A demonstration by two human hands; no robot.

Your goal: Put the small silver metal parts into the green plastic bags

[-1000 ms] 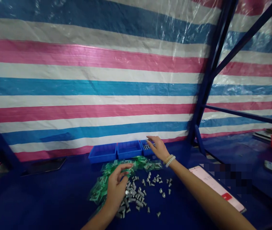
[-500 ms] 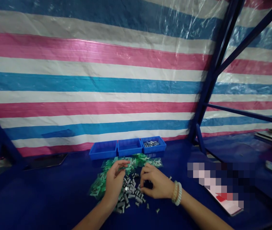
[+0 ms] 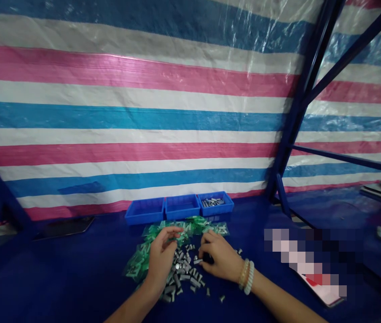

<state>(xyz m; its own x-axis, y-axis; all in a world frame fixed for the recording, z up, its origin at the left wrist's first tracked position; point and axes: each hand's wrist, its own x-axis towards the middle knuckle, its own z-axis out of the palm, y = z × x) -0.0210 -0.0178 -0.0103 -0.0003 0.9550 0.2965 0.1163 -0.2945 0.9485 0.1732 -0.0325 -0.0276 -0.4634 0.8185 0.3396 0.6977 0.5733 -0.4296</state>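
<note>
A loose pile of small silver metal bolts (image 3: 184, 271) lies on the blue table between my hands. My left hand (image 3: 162, 253) rests at the pile's left side, fingers curved and apart from the thumb, with nothing visible in it. On the right, my right hand (image 3: 222, 255) has its thumb and fingertips closing on a bolt (image 3: 197, 260) at the pile's edge. Behind and left of the pile are green-tinted clear plastic bags (image 3: 138, 261) with small pieces inside. White and golden bracelets circle my right wrist.
Three joined blue bins (image 3: 145, 211) stand behind the bags; the right one (image 3: 215, 204) holds metal pieces. A dark phone-like slab (image 3: 66, 227) lies at left. A partly blurred phone-like item (image 3: 326, 291) is at right. Blue metal frame posts (image 3: 289, 121) flank the table before a striped tarp.
My right hand has shifted slightly, and a bolt now shows at its fingertips. My left hand stays nearly in place.
</note>
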